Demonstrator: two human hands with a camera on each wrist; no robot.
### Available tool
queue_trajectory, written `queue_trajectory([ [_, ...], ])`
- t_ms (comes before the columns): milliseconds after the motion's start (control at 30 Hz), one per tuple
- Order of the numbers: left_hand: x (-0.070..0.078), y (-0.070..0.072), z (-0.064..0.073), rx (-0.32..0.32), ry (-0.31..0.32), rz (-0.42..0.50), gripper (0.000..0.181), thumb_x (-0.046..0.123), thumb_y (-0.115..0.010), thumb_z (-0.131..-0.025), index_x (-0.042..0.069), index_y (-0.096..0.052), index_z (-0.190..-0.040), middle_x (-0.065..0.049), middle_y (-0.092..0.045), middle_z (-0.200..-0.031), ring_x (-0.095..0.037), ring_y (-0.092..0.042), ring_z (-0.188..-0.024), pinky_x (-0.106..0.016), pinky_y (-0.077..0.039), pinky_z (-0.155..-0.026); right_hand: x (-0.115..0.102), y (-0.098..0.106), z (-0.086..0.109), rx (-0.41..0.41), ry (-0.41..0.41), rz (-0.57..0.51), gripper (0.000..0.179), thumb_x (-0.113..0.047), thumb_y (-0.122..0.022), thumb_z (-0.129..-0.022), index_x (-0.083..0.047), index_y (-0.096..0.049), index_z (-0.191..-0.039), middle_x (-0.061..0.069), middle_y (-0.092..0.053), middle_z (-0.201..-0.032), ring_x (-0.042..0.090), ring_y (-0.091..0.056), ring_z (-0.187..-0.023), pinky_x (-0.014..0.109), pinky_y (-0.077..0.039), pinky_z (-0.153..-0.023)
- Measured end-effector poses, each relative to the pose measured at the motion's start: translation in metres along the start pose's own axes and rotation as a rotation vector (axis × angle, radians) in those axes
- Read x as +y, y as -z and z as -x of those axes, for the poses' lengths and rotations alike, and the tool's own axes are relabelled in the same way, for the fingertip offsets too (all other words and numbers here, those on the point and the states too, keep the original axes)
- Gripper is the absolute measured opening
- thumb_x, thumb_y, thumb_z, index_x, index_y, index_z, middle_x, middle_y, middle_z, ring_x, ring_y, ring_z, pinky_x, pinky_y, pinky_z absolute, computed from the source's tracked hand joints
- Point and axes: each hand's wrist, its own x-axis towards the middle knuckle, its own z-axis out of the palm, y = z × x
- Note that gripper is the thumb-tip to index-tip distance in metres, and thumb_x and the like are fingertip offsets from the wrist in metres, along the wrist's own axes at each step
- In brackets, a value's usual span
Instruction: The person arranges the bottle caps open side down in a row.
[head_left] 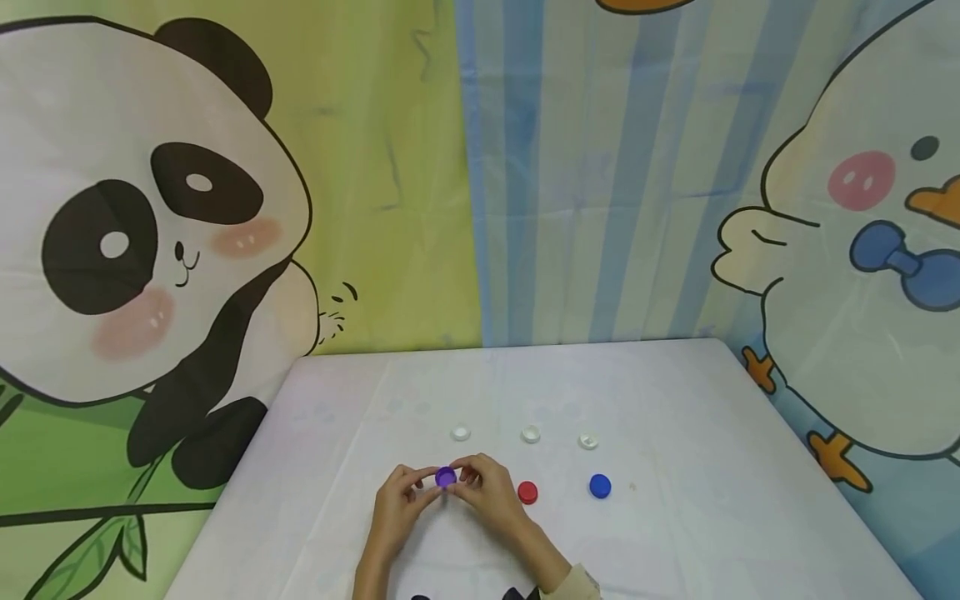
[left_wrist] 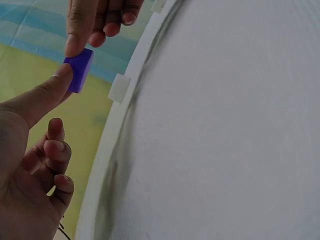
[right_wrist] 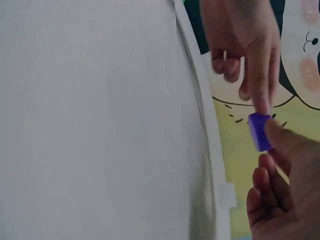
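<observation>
Both hands hold one small purple round cap (head_left: 446,477) between them, its hollow side showing in the head view. My left hand (head_left: 397,500) pinches it from the left with thumb and forefinger; the other fingers are loosely bent. From the right, my right hand (head_left: 487,492) pinches the same cap between thumb and forefinger. In the left wrist view the cap (left_wrist: 79,71) appears side-on, as a short smooth block. The right wrist view has the cap (right_wrist: 260,132) between the fingertips of both hands. A red cap (head_left: 528,492) lies just right of the right hand.
Farther right lies a blue cap (head_left: 600,486). Behind the hands, a left white cap (head_left: 461,432), a middle one (head_left: 531,433) and a right one (head_left: 588,442) form a row on the white-covered table (head_left: 712,517). A printed cloth (head_left: 390,183) hangs behind the table.
</observation>
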Motion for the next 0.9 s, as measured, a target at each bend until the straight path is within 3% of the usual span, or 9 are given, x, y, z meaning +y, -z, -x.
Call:
queue_trajectory([
  [267,0.024,0.002,-0.006,0.074,-0.148,0.078,0.028,0.021,-0.076,-0.069,0.015,-0.07,-0.096,-0.002,-0.051,-0.071,-0.001,-0.038,-0.053,-0.018,-0.033,-0.047,-0.018,0.023,-0.006,0.009,0.005,0.029,0.03,-0.028,-0.071,-0.075,-0.019,-0.065,-0.103,-0.004,-0.058,-0.077,0.014,-0.051,-0.071,0.021,-0.041,-0.061],
  [433,0.044,0.005,-0.011,0.066,-0.179,0.1,0.028,0.022,-0.074,-0.071,0.017,-0.069,-0.099,-0.005,-0.052,-0.072,-0.002,-0.041,-0.053,-0.022,-0.035,-0.05,-0.03,0.039,-0.009,0.07,0.078,0.036,0.031,-0.027,-0.072,-0.074,-0.017,-0.066,-0.103,-0.003,-0.059,-0.076,0.015,-0.051,-0.071,0.021,-0.041,-0.061],
  [600,0.066,0.005,-0.013,0.056,-0.211,0.14,0.029,0.022,-0.073,-0.073,0.015,-0.069,-0.101,-0.005,-0.052,-0.073,-0.005,-0.044,-0.056,-0.027,-0.037,-0.053,-0.041,0.057,-0.008,0.118,0.102,0.049,0.032,-0.03,-0.071,-0.075,-0.02,-0.065,-0.105,-0.007,-0.057,-0.075,0.01,-0.049,-0.072,0.019,-0.041,-0.062],
  [733,0.082,0.004,-0.012,0.056,-0.239,0.17,0.029,0.02,-0.073,-0.073,0.015,-0.069,-0.101,0.004,-0.05,-0.074,-0.008,-0.045,-0.058,-0.026,-0.036,-0.054,-0.051,0.07,-0.005,0.145,0.119,0.057,0.031,-0.029,-0.07,-0.076,-0.02,-0.065,-0.106,-0.01,-0.054,-0.074,0.008,-0.047,-0.072,0.018,-0.04,-0.062],
  [900,0.105,0.006,-0.01,0.05,-0.289,0.204,0.028,0.012,-0.074,-0.072,0.01,-0.069,-0.099,-0.001,-0.05,-0.073,-0.014,-0.046,-0.059,-0.022,-0.036,-0.053,-0.064,0.085,0.001,0.189,0.161,0.072,0.031,-0.024,-0.071,-0.075,-0.017,-0.065,-0.105,-0.009,-0.054,-0.073,0.006,-0.047,-0.073,0.017,-0.039,-0.063],
])
